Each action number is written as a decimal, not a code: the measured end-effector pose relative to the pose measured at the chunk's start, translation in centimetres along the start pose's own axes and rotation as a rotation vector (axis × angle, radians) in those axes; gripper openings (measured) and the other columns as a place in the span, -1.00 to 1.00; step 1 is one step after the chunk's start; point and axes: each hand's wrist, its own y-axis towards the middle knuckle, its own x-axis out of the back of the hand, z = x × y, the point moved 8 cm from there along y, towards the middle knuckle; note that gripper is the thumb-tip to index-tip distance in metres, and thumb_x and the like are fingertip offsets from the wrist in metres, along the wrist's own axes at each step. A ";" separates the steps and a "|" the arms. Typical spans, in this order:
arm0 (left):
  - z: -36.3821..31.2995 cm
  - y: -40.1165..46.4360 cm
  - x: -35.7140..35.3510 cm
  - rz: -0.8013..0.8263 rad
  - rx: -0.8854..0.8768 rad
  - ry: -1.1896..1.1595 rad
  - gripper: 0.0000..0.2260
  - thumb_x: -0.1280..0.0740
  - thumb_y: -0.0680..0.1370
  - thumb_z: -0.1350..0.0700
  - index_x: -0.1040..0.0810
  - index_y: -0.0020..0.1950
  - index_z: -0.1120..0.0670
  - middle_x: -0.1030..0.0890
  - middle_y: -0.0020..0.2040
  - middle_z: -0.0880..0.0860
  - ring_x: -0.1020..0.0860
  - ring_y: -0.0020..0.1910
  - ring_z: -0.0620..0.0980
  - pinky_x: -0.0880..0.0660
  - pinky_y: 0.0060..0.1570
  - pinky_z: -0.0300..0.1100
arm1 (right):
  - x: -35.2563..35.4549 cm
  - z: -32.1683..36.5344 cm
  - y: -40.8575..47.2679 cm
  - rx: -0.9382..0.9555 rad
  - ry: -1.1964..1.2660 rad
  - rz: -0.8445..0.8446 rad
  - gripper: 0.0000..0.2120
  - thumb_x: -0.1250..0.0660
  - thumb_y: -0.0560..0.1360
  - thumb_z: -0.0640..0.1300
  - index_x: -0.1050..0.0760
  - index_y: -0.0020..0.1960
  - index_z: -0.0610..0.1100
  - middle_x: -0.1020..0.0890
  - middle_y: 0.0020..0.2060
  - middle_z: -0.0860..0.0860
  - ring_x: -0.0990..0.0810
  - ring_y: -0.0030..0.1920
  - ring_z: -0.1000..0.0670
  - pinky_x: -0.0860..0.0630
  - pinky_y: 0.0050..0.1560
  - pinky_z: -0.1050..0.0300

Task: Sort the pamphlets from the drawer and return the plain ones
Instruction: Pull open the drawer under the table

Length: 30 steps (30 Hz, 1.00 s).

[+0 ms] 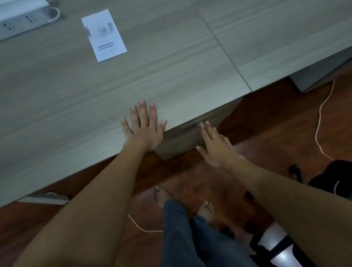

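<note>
Desk [162, 54] surface, wood-grain laminate, fills the upper view; a power socket box [13, 22] is set into it at far left. Drawer [184, 136] sits under the front edge, appears closed, with a small metal lock or pull [198, 124] on its face. One printed pamphlet [104, 34] lies flat on the desk, well apart from both hands. Left hand [143, 128] rests flat and spread on the desk edge, holding nothing. Right hand [214, 146] is extended, fingers loose and empty, fingertips at the metal fitting. Assessment: pamphlets are likely light, thin, flexible and inclined to slide on laminate; best lifted by pinching a long edge. Drawer probably opens from its upper lip.
</note>
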 end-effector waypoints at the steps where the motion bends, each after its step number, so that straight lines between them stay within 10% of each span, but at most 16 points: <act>1: 0.0 0.0 0.0 -0.007 0.002 0.031 -0.38 0.29 0.61 -0.33 0.44 0.59 -0.14 0.53 0.56 -0.03 0.48 0.57 0.12 0.42 0.46 0.31 | 0.0 0.2 0.2 0.004 -0.016 -0.002 -0.29 -0.05 0.68 0.11 0.22 0.63 -0.15 0.20 0.62 -0.08 0.09 0.62 -0.13 -0.03 0.57 -0.05; 30: -0.4 -0.9 0.5 0.041 -0.007 -0.014 -0.38 0.28 0.63 -0.31 0.49 0.57 -0.12 0.58 0.53 -0.01 0.53 0.53 0.12 0.45 0.45 0.29 | 0.5 -0.1 -0.5 -0.083 -0.204 0.005 -0.34 -0.18 0.58 -0.27 -0.01 0.62 -0.18 -0.11 0.60 -0.11 0.00 0.61 -0.17 -0.29 0.46 -0.17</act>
